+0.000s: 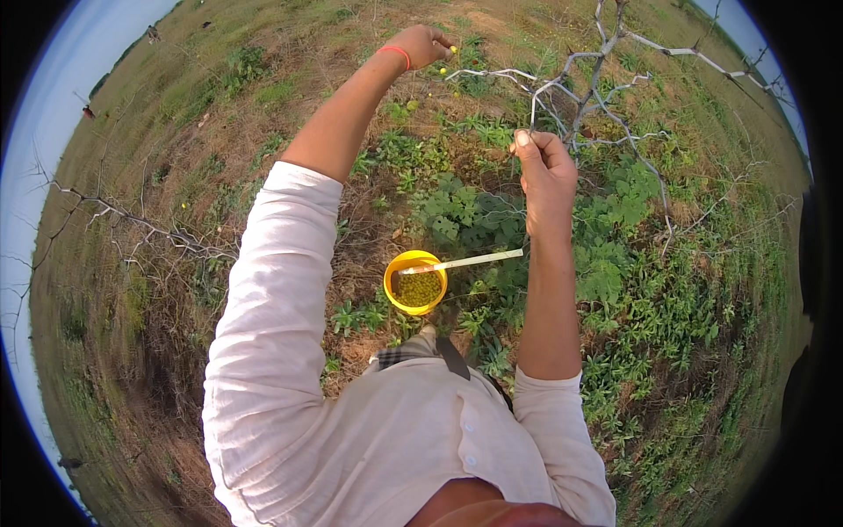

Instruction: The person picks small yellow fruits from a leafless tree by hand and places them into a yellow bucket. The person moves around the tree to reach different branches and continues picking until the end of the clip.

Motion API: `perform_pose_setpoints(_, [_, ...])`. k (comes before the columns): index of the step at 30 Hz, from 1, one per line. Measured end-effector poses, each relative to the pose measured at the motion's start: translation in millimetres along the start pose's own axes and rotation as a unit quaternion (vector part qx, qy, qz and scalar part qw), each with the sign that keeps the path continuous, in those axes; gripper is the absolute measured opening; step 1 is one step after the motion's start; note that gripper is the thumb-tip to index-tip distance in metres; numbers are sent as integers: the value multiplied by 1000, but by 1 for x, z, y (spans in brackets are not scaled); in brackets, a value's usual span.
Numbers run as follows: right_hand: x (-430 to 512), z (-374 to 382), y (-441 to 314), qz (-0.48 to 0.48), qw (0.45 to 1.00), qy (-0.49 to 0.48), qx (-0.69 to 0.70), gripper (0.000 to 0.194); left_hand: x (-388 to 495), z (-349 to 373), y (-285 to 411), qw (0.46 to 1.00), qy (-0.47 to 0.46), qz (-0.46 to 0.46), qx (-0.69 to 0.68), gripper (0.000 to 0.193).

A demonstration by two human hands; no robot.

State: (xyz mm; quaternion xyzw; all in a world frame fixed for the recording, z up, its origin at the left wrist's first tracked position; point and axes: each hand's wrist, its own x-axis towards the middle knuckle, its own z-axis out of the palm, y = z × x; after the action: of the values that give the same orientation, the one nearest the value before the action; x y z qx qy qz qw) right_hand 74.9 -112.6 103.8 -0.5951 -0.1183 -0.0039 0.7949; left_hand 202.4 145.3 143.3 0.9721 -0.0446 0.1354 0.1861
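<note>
My left hand (425,46), with a red band at its wrist, reaches far forward, its fingertips closed on a small yellow fruit (454,49). Another yellow fruit (443,71) is just below it. My right hand (550,165) pinches a bare, thorny grey branch (532,112) between thumb and fingers. Near my feet stands a yellow bucket (388,290), holding many small round yellow-green fruits (421,288). A tool with a long pale handle (487,258) leans out over the bucket's rim; its dark end is inside, against the wall.
Thorny branches (632,135) spread in front and to the right, and more dry branches (155,227) lie to the left. Low leafy plants (461,204) and dry grass cover the ground. A few yellow fruits (413,105) show ahead. A distant person (87,112) is at the far left.
</note>
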Motion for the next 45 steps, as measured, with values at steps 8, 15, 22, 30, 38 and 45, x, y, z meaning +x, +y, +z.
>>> perform_pose_setpoints(8, [1, -8, 3, -36, 999, 4, -37, 19, -4, 0, 15, 983, 29, 104, 149, 33])
perform_pose_setpoints(15, [-3, -4, 2, -42, 998, 1, -46, 20, 5, -6, -7, 944, 161, 72, 279, 24])
perform_pose_setpoints(22, [-9, -6, -6, -24, 998, 0, -49, 18, 25, -57, -98, 767, 72, -210, -602, 18])
perform_pose_setpoints(30, [-10, -5, -7, -6, 998, 5, -62, 19, -39, -3, -52, 886, 24, -200, -418, 27])
perform_pose_setpoints(38, [-12, -9, -6, -23, 999, 8, -43, 20, -30, 4, -50, 972, -160, -47, -167, 35])
perform_pose_setpoints(45, [-12, -10, -9, -23, 999, 20, -41, 20, -27, 14, -70, 999, -31, 36, -12, 30])
